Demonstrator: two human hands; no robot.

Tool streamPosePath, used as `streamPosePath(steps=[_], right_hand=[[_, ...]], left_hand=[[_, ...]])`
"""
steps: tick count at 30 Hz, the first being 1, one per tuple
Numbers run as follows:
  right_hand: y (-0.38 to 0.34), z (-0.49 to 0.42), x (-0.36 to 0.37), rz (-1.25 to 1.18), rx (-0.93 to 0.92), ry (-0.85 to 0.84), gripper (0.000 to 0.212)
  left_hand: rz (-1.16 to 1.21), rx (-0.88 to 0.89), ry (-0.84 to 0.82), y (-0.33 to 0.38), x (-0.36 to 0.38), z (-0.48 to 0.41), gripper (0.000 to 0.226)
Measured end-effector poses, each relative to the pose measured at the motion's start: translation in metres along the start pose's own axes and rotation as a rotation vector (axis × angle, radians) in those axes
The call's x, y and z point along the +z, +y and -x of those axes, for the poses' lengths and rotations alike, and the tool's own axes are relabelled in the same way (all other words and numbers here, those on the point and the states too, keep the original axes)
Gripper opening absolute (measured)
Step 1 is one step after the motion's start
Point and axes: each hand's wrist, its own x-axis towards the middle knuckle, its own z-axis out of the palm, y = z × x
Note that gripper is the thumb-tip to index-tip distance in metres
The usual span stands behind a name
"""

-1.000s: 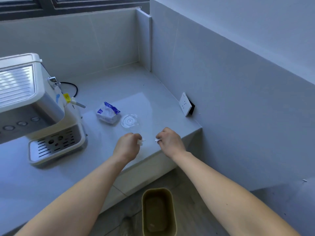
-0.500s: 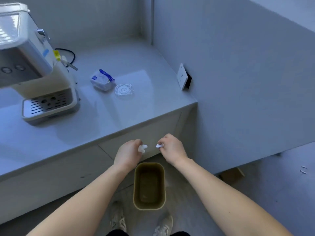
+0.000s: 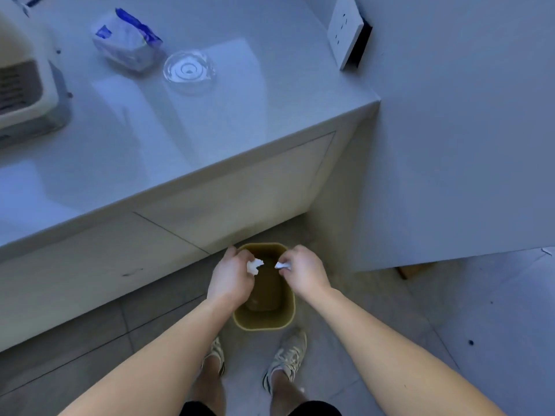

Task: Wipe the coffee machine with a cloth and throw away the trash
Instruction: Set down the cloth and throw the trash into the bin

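Both my hands hover over the olive trash bin [image 3: 288, 318] on the floor below the counter. My left hand [image 3: 231, 280] is closed around a crumpled white scrap [image 3: 254, 265] that pokes out between its fingers. My right hand [image 3: 303, 273] pinches a smaller white scrap [image 3: 283, 265]. The two scraps sit a little apart above the bin's opening. Only the white base and drip tray of the coffee machine [image 3: 27, 94] show, at the far left on the counter.
On the grey counter [image 3: 180, 139] lie a blue-and-white wipes pack [image 3: 127, 43] and a clear round plastic lid [image 3: 189, 70]. A wall socket [image 3: 345, 28] juts from the right wall. My shoes [image 3: 288, 358] stand on the tiled floor just behind the bin.
My view has tilted down, and both hands with their scraps have dropped from counter height to directly over the bin's opening.
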Motion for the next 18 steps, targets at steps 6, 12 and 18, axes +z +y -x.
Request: streamPosePath(steps=[6,12,18], right_hand=[[0.048,-0.018,0.082,-0.002,0.037,-0.13,0.025],[0.078,-0.039,0.147,0.014,0.119,-0.218,0.021],[0.088,-0.061,0.183,0.03,0.128,-0.235,0.025]], left_hand=[[-0.05,-0.053,-0.094,-0.049,0.081,-0.024,0.031],[-0.124,-0.06,-0.171,-0.086,0.142,-0.046,0.029],[-0.151,-0.011,-0.185,-0.099,0.17,-0.069,0.04]])
